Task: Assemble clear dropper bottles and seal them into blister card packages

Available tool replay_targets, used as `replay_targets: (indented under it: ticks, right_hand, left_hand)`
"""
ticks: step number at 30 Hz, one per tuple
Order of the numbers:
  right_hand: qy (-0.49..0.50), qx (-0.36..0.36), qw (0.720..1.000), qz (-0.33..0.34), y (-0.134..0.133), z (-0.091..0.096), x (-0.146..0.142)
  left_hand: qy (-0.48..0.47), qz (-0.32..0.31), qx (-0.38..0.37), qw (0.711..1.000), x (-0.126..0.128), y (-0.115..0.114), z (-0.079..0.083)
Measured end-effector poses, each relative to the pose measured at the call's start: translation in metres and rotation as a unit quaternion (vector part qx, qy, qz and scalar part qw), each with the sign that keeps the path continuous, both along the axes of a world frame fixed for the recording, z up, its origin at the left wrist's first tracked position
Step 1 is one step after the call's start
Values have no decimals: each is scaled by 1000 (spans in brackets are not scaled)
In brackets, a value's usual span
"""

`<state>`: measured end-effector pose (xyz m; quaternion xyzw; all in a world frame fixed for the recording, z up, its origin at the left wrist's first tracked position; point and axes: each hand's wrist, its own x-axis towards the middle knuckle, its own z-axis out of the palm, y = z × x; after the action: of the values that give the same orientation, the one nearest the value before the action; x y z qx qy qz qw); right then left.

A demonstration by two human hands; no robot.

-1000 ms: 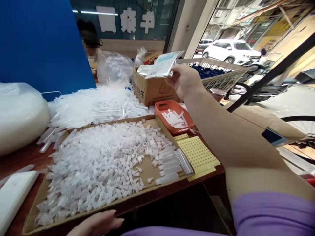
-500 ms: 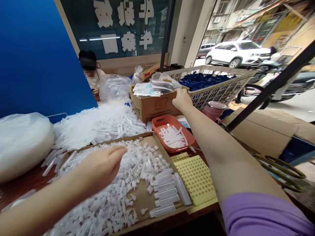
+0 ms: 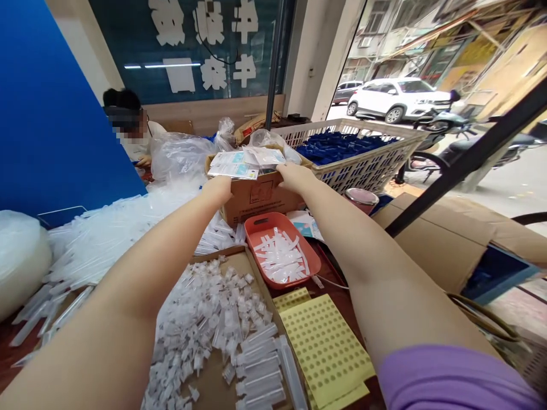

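"Dark glass (image 3: pixel 132 40) at the back bears white characters, unclear to me. What's changed since the earlier frame?"

"Left hand (image 3: pixel 219 187) was above the shallow tray (image 3: pixel 213 387) of clear plastic pieces; now it's at the cardboard box (image 3: pixel 245 200), opposite the right hand (image 3: pixel 294 175)."

"And the packets (image 3: pixel 235 164)?"

"Lying across the box's open top, between both hands. Their print, like the box's, is too small to read."

"Fingers?"

"Bent at the box's edge, right ones beside the packets; I can't tell whether either set grips."
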<state>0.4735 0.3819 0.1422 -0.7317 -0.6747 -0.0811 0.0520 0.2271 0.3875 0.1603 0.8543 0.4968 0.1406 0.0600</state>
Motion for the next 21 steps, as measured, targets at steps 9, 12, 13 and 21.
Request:
replay_targets:
  ticks: [9, 12, 13, 21]
  right_hand:
    - [34, 59, 998, -7, -16, 23, -1]
    - [60, 99, 993, 0, -27, 49, -8]
    - [69, 111, 991, 3, -32, 60, -10]
    - [137, 197, 971, 17, -113, 142, -31]
  left_hand:
    - [80, 0, 46, 996, 3, 9, 37]
    - [82, 12, 79, 993, -6, -4, 61]
    - [81, 15, 91, 992, -10, -11, 70]
    - [79, -11, 198, 977, -36, -99, 132]
